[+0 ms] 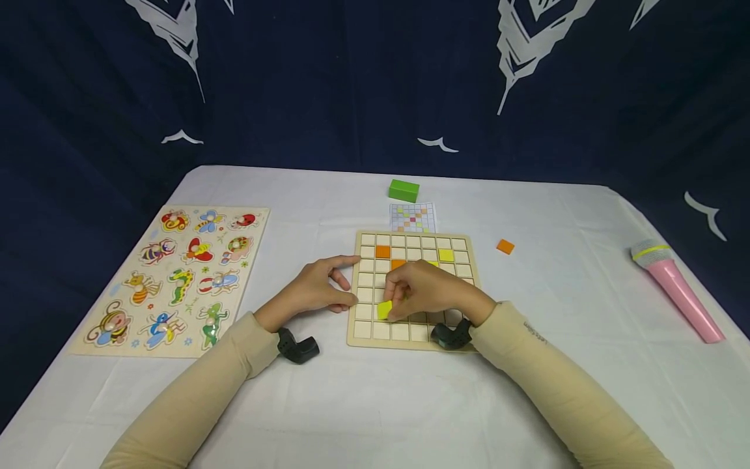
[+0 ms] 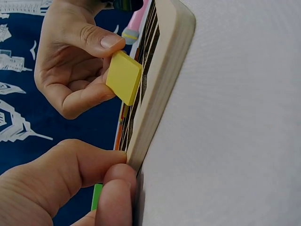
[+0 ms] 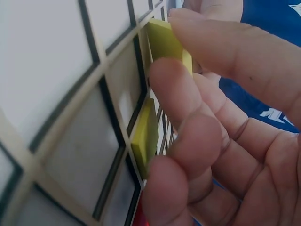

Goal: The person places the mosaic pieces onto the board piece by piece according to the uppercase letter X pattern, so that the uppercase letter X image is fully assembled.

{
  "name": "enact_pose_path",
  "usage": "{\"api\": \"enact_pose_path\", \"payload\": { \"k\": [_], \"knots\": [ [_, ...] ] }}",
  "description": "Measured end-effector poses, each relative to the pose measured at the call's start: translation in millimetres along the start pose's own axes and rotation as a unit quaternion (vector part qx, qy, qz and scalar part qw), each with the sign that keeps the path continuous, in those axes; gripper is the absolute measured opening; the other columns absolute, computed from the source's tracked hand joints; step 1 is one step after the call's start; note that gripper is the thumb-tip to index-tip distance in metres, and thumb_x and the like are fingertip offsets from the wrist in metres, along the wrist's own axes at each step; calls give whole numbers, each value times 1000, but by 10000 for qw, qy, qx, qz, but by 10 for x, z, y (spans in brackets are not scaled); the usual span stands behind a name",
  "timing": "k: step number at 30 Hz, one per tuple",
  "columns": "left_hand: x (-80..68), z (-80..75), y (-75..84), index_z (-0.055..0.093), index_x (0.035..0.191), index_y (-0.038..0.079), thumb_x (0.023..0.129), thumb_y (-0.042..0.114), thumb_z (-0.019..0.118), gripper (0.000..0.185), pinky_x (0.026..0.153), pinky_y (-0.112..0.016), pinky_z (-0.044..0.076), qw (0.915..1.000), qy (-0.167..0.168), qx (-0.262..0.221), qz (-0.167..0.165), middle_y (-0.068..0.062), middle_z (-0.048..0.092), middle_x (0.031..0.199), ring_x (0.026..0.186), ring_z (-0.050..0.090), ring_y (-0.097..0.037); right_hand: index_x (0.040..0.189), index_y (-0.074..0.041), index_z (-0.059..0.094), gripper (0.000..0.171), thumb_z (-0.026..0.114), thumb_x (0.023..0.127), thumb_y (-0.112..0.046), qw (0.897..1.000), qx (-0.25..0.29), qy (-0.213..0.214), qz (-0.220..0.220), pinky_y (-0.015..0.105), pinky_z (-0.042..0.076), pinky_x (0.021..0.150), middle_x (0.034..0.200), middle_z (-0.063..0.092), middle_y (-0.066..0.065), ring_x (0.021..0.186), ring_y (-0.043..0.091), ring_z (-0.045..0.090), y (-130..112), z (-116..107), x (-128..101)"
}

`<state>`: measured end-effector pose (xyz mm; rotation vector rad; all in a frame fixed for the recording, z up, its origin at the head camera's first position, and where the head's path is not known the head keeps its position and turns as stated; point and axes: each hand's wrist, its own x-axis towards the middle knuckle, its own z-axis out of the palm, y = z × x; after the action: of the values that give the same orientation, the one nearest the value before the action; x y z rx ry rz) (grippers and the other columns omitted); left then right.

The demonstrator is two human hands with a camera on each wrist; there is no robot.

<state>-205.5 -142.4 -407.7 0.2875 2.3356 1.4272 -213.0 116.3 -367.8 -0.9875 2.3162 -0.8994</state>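
A light wooden grid board (image 1: 363,330) lies on the white table before me. My right hand (image 1: 424,286) reaches over it and pinches a yellow square tile (image 1: 383,310) between thumb and fingers. In the left wrist view that tile (image 2: 123,77) is tilted close over the grid. My left hand (image 1: 316,286) rests its fingertips against the board's left edge, thumb and index spread apart. Orange (image 1: 383,251) and yellow (image 1: 446,255) tiles sit in some cells. Another yellow tile (image 3: 146,139) stands near the right fingers; the right hand hides several cells.
Behind the board lie a printed grid card (image 1: 413,217) and a green block (image 1: 403,191). A loose orange tile (image 1: 506,247) is right of the board. An insect peg puzzle (image 1: 181,280) lies at left, a pink microphone (image 1: 682,296) at far right.
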Motion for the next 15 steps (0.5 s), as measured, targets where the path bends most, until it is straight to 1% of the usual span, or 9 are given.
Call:
{"api": "enact_pose_path", "payload": {
  "k": [6,15],
  "knots": [
    [0,-1,7,53,160,8,82,-2,86,85,63,-27,66,10000,15,-21,-29,-14,67,102,62,73,-13,93,-7,74,21,92,86,-10,9997,-188,-5,127,26,55,70,77,71,-5,70,8,62,-27,35,21],
    [-6,-5,8,53,160,8,83,-1,86,84,64,-27,66,10000,10,14,-38,-14,67,103,63,74,-14,93,-6,73,21,92,85,-8,9991,-415,-18,44,25,53,68,73,68,-4,67,8,59,-56,66,43]
  ]
}}
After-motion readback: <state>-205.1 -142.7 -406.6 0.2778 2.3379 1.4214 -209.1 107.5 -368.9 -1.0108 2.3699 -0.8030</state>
